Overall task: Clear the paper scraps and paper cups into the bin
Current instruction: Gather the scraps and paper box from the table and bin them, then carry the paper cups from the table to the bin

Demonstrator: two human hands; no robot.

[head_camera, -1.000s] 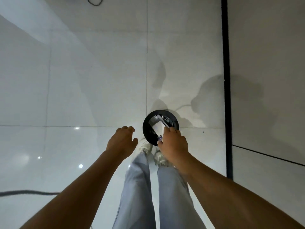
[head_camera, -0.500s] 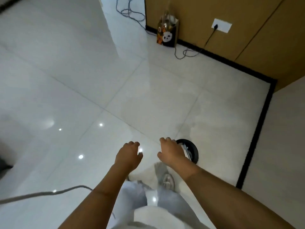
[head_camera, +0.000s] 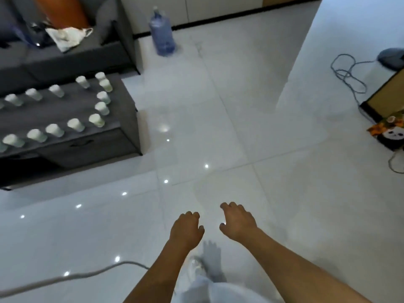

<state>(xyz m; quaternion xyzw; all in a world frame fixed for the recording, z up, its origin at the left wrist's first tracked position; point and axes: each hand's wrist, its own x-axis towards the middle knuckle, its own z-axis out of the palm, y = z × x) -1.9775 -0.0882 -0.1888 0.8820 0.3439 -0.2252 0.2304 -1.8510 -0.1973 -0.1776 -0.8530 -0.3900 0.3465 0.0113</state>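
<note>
cups [head_camera: 75, 124] stood upright in rows on the grey surface [head_camera: 122, 110], far left.
left hand [head_camera: 185, 230] and right hand [head_camera: 238, 221] hung loosely curled over the floor [head_camera: 262, 149], holding nothing.

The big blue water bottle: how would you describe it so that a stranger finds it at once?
Start at the grey sofa at the upper left. Past its right end, the water bottle stands upright on the white floor. It is large and translucent blue; the paper cups are small and white.
</note>
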